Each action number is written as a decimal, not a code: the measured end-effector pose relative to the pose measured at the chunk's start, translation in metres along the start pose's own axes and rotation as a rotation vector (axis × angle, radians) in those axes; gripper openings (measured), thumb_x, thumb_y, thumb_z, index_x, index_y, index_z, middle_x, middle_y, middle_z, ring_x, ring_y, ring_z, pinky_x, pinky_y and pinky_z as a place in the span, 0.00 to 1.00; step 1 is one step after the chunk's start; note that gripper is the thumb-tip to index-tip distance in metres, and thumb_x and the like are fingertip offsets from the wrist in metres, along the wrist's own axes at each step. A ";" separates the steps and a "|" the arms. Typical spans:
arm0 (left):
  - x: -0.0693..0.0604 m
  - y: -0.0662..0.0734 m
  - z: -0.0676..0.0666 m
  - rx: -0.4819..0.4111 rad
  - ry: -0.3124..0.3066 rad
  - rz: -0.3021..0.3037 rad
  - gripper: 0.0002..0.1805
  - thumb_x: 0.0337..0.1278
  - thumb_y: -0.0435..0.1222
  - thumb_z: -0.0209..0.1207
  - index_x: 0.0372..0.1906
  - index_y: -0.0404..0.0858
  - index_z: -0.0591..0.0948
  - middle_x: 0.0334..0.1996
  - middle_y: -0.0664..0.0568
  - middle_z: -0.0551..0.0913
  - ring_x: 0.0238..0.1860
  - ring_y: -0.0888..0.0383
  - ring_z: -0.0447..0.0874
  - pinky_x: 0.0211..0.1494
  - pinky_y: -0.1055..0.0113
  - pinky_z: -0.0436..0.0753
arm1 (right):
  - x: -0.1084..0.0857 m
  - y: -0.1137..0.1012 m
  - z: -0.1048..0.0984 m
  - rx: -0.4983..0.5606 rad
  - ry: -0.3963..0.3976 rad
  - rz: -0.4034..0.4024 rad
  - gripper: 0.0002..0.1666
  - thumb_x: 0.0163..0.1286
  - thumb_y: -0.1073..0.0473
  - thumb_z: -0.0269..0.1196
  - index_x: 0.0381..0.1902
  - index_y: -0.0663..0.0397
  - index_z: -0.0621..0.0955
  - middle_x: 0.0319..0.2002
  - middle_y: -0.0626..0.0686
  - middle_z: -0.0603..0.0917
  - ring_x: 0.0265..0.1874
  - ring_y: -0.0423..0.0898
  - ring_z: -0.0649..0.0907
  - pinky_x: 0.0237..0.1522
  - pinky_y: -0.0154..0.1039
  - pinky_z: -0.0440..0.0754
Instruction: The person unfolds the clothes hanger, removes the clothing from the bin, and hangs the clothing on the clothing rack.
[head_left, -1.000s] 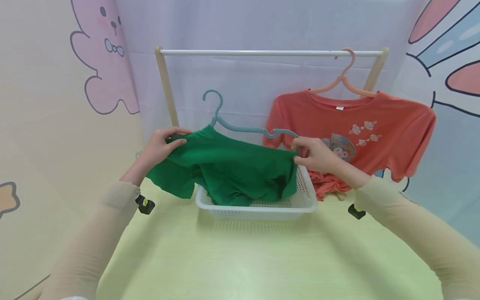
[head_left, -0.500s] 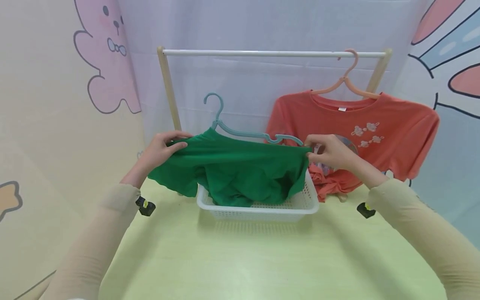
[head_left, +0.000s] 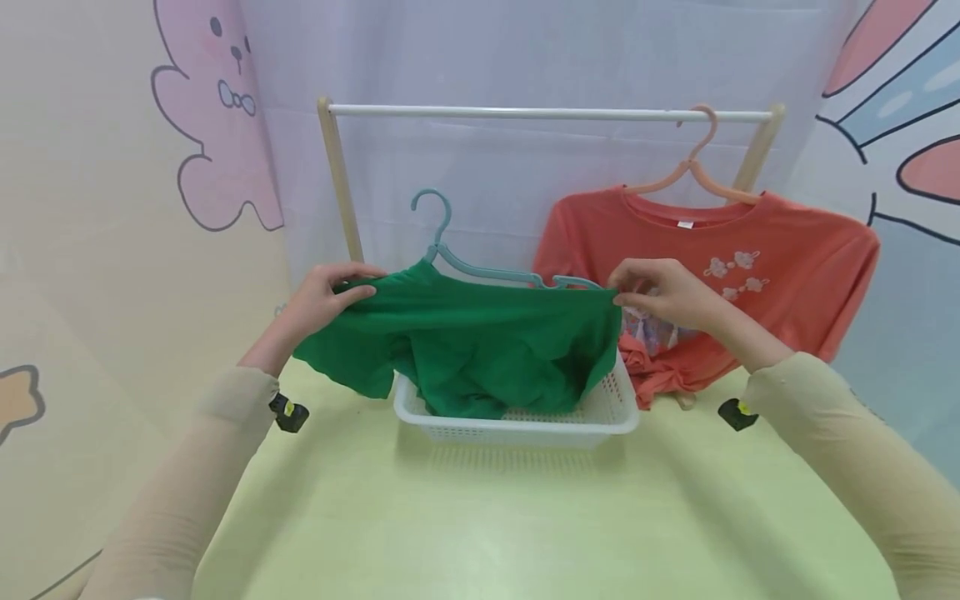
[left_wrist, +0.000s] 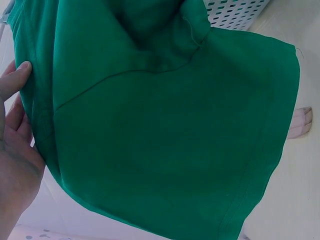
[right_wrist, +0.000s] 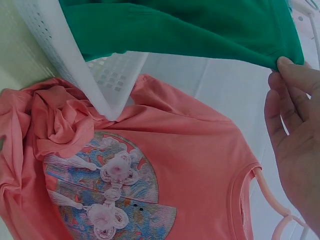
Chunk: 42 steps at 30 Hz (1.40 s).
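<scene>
A green T-shirt (head_left: 495, 342) is stretched between both hands above a white basket (head_left: 517, 429), its lower folds lying inside. My left hand (head_left: 322, 304) holds the shirt's left shoulder between thumb and fingers; the left wrist view shows the thumb (left_wrist: 19, 75) on the cloth and the sleeve hanging down. On the right, my right hand (head_left: 667, 292) pinches the top edge of the cloth, clearly seen in the right wrist view beside the shirt corner (right_wrist: 290, 50). A blue-green hanger (head_left: 487, 271) has its left arm inside the shirt; its right arm shows behind the top edge.
Behind stands a rack with a white rail (head_left: 510, 112) and wooden posts. A coral T-shirt (head_left: 750, 292) hangs from it on a peach hanger (head_left: 693, 167), its hem bunched beside the basket. The pale table (head_left: 480, 517) stretches in front.
My right hand has moved right and slightly up, pulling the green T-shirt's top edge taut toward the hanger's right end. My left hand has hardly moved.
</scene>
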<state>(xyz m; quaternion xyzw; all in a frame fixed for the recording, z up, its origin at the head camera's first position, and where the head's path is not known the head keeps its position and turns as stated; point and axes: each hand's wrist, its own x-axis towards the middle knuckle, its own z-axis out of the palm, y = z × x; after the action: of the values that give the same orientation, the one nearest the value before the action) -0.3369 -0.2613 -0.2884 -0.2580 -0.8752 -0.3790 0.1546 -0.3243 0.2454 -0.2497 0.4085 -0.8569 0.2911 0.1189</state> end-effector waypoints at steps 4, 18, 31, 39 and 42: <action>0.000 0.002 0.001 -0.005 -0.007 -0.005 0.16 0.68 0.38 0.59 0.57 0.47 0.83 0.56 0.49 0.85 0.50 0.80 0.77 0.54 0.82 0.74 | -0.001 -0.001 -0.002 -0.008 -0.007 0.017 0.12 0.63 0.69 0.68 0.43 0.53 0.82 0.37 0.50 0.85 0.33 0.37 0.81 0.37 0.27 0.83; 0.005 0.014 0.004 0.049 -0.045 0.047 0.15 0.68 0.38 0.59 0.57 0.49 0.83 0.56 0.51 0.85 0.57 0.53 0.82 0.61 0.64 0.79 | 0.013 -0.010 -0.008 0.015 -0.099 0.013 0.17 0.68 0.67 0.63 0.54 0.53 0.81 0.41 0.51 0.84 0.30 0.42 0.81 0.33 0.29 0.82; 0.009 0.032 0.014 0.031 -0.005 0.096 0.16 0.66 0.34 0.60 0.57 0.41 0.83 0.56 0.43 0.84 0.59 0.47 0.81 0.63 0.54 0.79 | 0.040 -0.034 -0.010 0.000 0.160 -0.024 0.14 0.68 0.66 0.64 0.51 0.55 0.82 0.44 0.53 0.85 0.40 0.31 0.81 0.45 0.21 0.78; 0.008 0.032 0.010 -0.008 0.058 0.096 0.15 0.66 0.35 0.60 0.56 0.43 0.84 0.55 0.47 0.85 0.57 0.65 0.81 0.60 0.71 0.78 | 0.042 -0.028 -0.001 -0.008 0.039 0.022 0.15 0.68 0.64 0.65 0.52 0.53 0.83 0.47 0.55 0.88 0.41 0.27 0.82 0.46 0.21 0.79; 0.010 0.036 0.013 0.041 0.047 0.088 0.15 0.66 0.37 0.61 0.55 0.47 0.84 0.55 0.50 0.86 0.57 0.55 0.82 0.60 0.61 0.80 | 0.045 -0.032 0.001 0.017 0.074 0.018 0.14 0.68 0.64 0.65 0.51 0.54 0.83 0.45 0.55 0.88 0.40 0.29 0.82 0.46 0.21 0.80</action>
<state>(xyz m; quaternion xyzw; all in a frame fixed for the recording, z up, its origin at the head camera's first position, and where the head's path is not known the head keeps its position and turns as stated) -0.3260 -0.2273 -0.2717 -0.2839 -0.8667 -0.3598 0.1968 -0.3285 0.2007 -0.2181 0.3906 -0.8530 0.3146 0.1443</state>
